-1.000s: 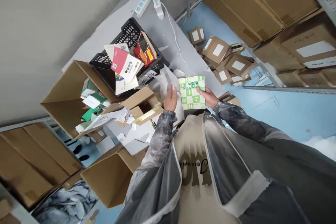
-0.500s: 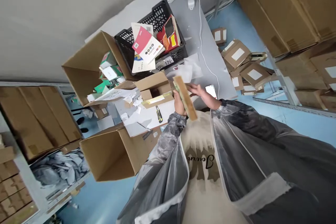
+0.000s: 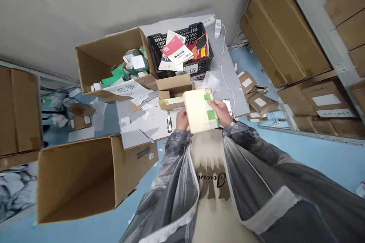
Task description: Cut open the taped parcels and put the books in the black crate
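A thick book (image 3: 199,112) with a pale yellow cover and green blocks is held up in front of my chest, its broad side facing me. My left hand (image 3: 182,120) grips its left edge, the fingers partly behind it. On the right edge my right hand (image 3: 221,112) is closed, with the thumb across the green part. Just behind the book stands an open small carton (image 3: 174,83). A yellow-and-black utility knife (image 3: 169,122) lies on the table left of my left hand.
A black crate (image 3: 199,30) holds several books. Beside it a large carton (image 3: 97,59) contains green and white boxes. An open carton (image 3: 76,178) stands at lower left. A phone (image 3: 227,107) and a white cable (image 3: 224,60) lie on the table (image 3: 159,133).
The book has turned from edge-on to showing its broad cover. My left hand has shifted to its left edge, my right hand to its right edge. The camera view has tilted and swung.
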Demonstrator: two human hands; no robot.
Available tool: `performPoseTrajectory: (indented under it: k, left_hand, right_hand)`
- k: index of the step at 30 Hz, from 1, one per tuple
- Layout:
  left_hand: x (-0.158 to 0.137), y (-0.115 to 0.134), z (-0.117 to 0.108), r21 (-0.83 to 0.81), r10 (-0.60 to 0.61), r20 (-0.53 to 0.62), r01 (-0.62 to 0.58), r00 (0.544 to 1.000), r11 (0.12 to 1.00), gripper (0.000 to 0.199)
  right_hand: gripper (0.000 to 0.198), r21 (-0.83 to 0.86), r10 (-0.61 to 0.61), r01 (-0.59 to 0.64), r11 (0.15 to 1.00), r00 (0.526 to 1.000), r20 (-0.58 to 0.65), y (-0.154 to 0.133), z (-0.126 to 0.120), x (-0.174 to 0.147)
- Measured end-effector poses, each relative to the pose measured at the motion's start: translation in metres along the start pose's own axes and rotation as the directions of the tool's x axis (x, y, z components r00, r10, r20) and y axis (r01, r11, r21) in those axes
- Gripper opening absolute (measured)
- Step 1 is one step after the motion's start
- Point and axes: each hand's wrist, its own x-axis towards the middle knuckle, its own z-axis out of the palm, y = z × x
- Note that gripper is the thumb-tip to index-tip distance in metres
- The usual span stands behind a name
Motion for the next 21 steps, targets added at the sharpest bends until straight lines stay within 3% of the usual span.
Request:
performPoseTrajectory:
  k: [3, 7, 11, 14, 15, 17, 19, 21]
  left_hand:
    - [0.002, -0.007, 0.002, -0.079, 0.045, -0.119, -0.054, 0.992, 0.995, 0.096]
    - [-0.026, -0.014, 0.018, -0.118, 0.260, 0.048, -0.253, 0.964, 0.960, 0.094]
    - [-0.036, -0.021, 0.012, -0.262, 0.187, 0.004, -0.179, 0.982, 0.948, 0.108]
    - [-0.030, -0.029, -0.008, -0.384, 0.101, -0.007, -0.096, 0.995, 0.918, 0.104]
    - [-0.028, -0.031, -0.014, -0.427, 0.083, 0.018, -0.067, 0.996, 0.902, 0.102]
    - [-0.029, -0.036, -0.022, -0.505, 0.048, 0.105, 0.011, 0.993, 0.863, 0.101]
    - [-0.030, -0.039, -0.023, -0.541, 0.003, 0.197, 0.106, 0.980, 0.834, 0.101]
    - [-0.032, -0.042, -0.021, -0.523, -0.053, 0.239, 0.174, 0.970, 0.834, 0.100]
  right_hand:
    - [0.076, -0.227, -0.199, 0.175, 0.958, 0.976, -0.088, -0.003, 0.013, -0.018]
    - [0.057, -0.511, -0.329, 0.285, 0.811, 0.944, 0.005, 0.002, 0.037, -0.058]
    - [0.044, -0.584, -0.365, 0.424, 0.692, 0.904, 0.224, 0.011, 0.054, -0.092]
    - [0.062, -0.665, -0.445, 0.465, 0.584, 0.869, 0.217, 0.012, 0.054, -0.100]
    - [0.076, -0.674, -0.464, 0.448, 0.587, 0.869, 0.173, 0.012, 0.053, -0.101]
    - [0.097, -0.625, -0.433, 0.384, 0.680, 0.898, 0.080, 0.014, 0.050, -0.102]
    - [0.092, -0.529, -0.314, 0.294, 0.796, 0.948, 0.054, 0.017, 0.049, -0.106]
    - [0.073, -0.528, -0.235, 0.237, 0.816, 0.969, 0.073, 0.021, 0.051, -0.113]
